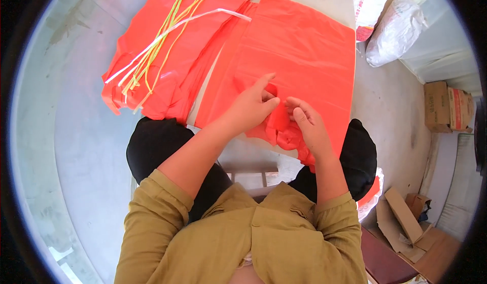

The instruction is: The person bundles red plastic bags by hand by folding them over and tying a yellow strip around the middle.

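A stack of flat red plastic bags (304, 45) lies before me, with crumpled handle parts (288, 138) at its near edge. My left hand (253, 104) is over the middle of the stack. Its index finger is stretched out, while the other fingers curl at a raised fold of red film. To the right, my right hand (310, 124) is loosely bent, thumb and fingers apart, beside the same film. A narrow strip of red plastic stands up between both hands. The right palm is partly hidden.
Another pile of red bags (147, 35) lies at the left, with yellow-green and white ties (165, 35) across it. White sacks (398, 28) stand at the far right. Cardboard boxes (437, 106) and flattened cardboard (403, 215) are on the right. My knees flank the table.
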`<state>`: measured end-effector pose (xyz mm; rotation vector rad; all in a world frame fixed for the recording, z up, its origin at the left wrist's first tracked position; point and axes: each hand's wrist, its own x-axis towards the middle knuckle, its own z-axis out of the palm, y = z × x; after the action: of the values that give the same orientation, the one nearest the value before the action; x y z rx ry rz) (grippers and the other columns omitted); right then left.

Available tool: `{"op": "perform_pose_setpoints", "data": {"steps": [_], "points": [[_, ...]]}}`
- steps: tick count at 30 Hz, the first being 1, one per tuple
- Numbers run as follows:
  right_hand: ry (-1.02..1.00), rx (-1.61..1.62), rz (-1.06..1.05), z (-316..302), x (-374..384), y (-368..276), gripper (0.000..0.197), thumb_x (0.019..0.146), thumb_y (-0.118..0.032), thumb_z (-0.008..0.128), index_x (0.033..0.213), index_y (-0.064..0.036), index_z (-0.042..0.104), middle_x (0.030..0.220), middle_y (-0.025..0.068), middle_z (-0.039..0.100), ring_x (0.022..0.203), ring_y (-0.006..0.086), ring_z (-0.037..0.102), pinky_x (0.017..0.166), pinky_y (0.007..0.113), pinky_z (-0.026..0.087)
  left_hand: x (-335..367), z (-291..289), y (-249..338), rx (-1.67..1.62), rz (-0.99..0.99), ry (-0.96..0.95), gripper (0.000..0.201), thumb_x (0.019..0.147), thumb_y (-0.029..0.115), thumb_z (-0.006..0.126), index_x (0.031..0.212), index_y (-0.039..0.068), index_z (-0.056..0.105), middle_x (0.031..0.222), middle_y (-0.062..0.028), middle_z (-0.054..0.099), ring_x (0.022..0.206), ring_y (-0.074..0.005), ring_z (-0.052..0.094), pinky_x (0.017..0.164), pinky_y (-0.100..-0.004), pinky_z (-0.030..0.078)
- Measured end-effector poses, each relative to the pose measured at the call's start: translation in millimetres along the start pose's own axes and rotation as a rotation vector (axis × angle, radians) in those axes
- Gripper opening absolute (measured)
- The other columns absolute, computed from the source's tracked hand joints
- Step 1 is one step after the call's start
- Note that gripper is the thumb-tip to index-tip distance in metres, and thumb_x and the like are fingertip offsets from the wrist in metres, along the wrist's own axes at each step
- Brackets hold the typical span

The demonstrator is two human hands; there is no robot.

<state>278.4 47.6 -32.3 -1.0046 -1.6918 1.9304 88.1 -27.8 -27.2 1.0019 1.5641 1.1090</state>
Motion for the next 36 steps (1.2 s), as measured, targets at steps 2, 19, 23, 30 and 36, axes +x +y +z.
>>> {"op": "perform_pose_setpoints", "data": {"steps": [2,19,23,30,36], "points": [[0.081,0.032,-0.011,-5.8,6.4,6.5,0.049,0.095,-0.022,0.066,0.135,0.0033,0.054,0.131,0.0158,0.061,0.117,0.0234,0.060,0.098,0.035,0.049,7.9,4.3,-7.3,-0.036,-0.014,-0.052,0.066,0.099,0.017,0.057,0.156,0.011,0.027,0.100,-0.0093,0.066,0.091,-0.0167,0.063,0.082,-0.0311,0.051],[0.336,-0.501,-0.084,-19.6,22.0,-0.3,0.057,0.086,-0.022,0.067,0.138,-0.0035,0.051,0.120,0.0258,0.064,0.110,0.0378,0.064,0.095,0.043,0.050,4.6,-4.4,-7.3,0.389,0.214,0.068,0.033,0.089,0.006,0.064,0.122,0.004,0.064,0.115,-0.0135,0.066,0.106,-0.0289,0.064,0.091,-0.0361,0.051],[0.348,-0.630,-0.124,-21.6,21.4,-1.1,0.051,0.087,-0.018,0.065,0.135,-0.0043,0.053,0.116,0.0250,0.065,0.107,0.0378,0.065,0.093,0.042,0.050,3.1,-3.8,-9.2,0.838,0.470,0.130,0.044,0.078,0.011,0.073,0.122,0.007,0.065,0.129,-0.0137,0.060,0.121,-0.0339,0.054,0.101,-0.0434,0.044],[0.303,-0.714,-0.116,-26.1,8.9,5.3,0.045,0.087,-0.007,0.065,0.131,-0.0046,0.057,0.081,0.0067,0.057,0.075,0.0159,0.057,0.071,0.031,0.048,-0.2,0.8,-7.9,1.018,0.426,0.051,0.057,0.075,0.021,0.079,0.129,0.015,0.062,0.141,-0.0114,0.053,0.132,-0.0328,0.045,0.107,-0.0519,0.037],[0.357,-0.863,-0.233,-24.5,-0.2,6.4,0.044,0.088,-0.009,0.067,0.130,-0.0046,0.057,0.101,0.0122,0.063,0.080,0.0209,0.060,0.078,0.034,0.051,0.1,6.3,-4.6,1.022,0.546,-0.099,0.059,0.075,0.023,0.079,0.131,0.015,0.061,0.144,-0.0141,0.049,0.139,-0.0352,0.039,0.112,-0.0576,0.033]]}}
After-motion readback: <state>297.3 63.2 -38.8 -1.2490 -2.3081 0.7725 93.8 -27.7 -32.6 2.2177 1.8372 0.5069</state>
